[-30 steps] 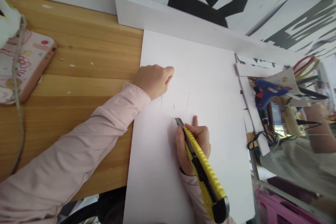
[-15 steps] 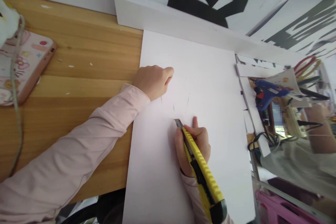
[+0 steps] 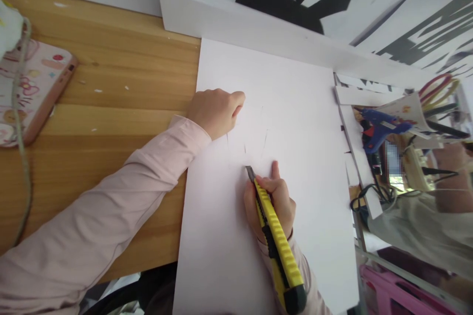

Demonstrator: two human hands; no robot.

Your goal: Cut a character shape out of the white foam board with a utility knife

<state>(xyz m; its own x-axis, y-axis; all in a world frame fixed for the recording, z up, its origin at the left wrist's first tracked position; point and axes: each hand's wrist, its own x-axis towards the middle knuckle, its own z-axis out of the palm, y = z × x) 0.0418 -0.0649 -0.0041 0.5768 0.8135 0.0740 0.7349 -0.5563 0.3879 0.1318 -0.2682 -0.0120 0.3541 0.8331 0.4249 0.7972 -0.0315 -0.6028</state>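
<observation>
A wooden tabletop [image 3: 118, 83] spans the left of the view, and a large white sheet [image 3: 314, 157] lies lengthwise in front of the person. The left arm [image 3: 118, 197], in a pale pink sleeve, slants in from the lower left; the right forearm [image 3: 305, 270] comes up from the bottom. The left hand [image 3: 216, 112] is curled into a loose fist by the sheet's left edge; its underside is hidden, so whether it holds anything cannot be told. Lower, near the sheet's middle, the right hand [image 3: 283, 202] closes pen-like around a yellow snap-off utility knife [image 3: 279, 238], one finger stretched forward. Compared with a second ago, the knife's black butt end has swung leftward, uncovering more of the right sleeve, while the left fist has stayed put. The blade [image 3: 250, 172] points away from the person, its tip just beside some short thin lines [image 3: 265, 140] on the sheet; contact is unclear.
</observation>
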